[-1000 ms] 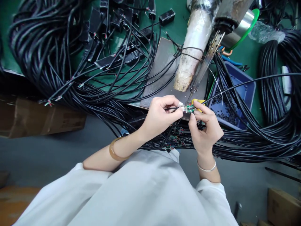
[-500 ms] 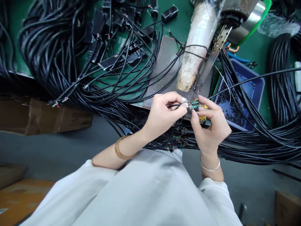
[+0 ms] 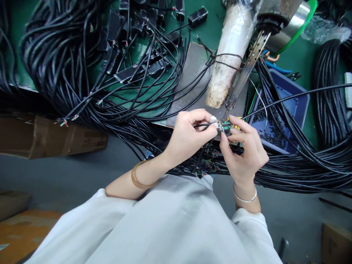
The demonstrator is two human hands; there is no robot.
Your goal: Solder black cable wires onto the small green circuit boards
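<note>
A small green circuit board [image 3: 226, 126] sits between my hands at the table's front edge. My left hand [image 3: 189, 134] pinches a black cable at the board's left end, with white wraps on the fingertips. The thumb and fingers of my right hand [image 3: 244, 146] close around the board's right end, where a thin white wire runs beside it. Just above the board is the tip of a soldering iron [image 3: 238, 90], pointing down. A white wrapped tube [image 3: 227, 69] lies beside the iron. Whether the tip touches the board I cannot tell.
Black cable bundles [image 3: 63, 58] cover the left, and more cables [image 3: 302, 172] run along the right edge. A blue tray [image 3: 298, 110] holds small black pieces. Black wrapped modules [image 3: 198, 17] lie at the back, near a grey plate [image 3: 192, 73]. More boards hang below my hands.
Both hands and the board have shifted slightly left and down. My right fingers have moved a little on the board, and the thin white wire has changed its curve.
</note>
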